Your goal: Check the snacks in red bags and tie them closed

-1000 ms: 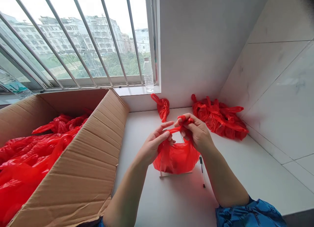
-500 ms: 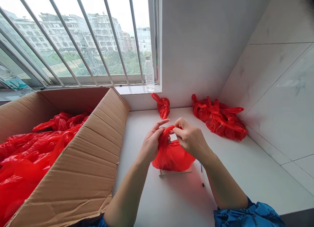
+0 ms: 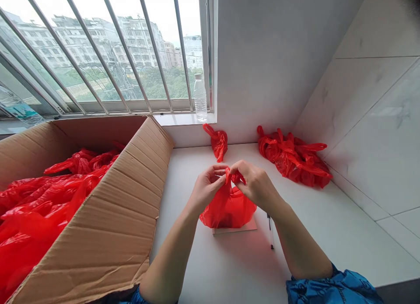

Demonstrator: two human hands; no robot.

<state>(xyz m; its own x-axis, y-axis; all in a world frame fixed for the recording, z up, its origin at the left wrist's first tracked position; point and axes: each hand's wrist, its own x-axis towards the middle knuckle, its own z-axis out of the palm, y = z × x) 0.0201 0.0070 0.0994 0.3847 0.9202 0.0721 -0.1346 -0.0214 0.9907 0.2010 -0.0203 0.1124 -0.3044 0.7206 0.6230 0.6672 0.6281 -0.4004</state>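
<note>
A red plastic bag [image 3: 228, 207] rests on a white card [image 3: 247, 226] on the white counter [image 3: 315, 225]. Its twisted handles are pinched at the top between my two hands. My left hand [image 3: 206, 188] is closed on the left side of the handles. My right hand [image 3: 254, 186] is closed on the right side, fingers curled round the red plastic. The two hands touch above the bag.
An open cardboard box [image 3: 114, 225] full of red bags [image 3: 39, 207] stands at the left. A single tied red bag [image 3: 218, 143] and a heap of tied red bags [image 3: 293, 157] lie by the back wall. A water bottle [image 3: 200, 97] stands on the window sill. A pen [image 3: 270, 232] lies beside the card.
My hands have drawn together over the bag's top and the stretched handle has been gathered into a bunch. The bag looks more bundled and narrower.
</note>
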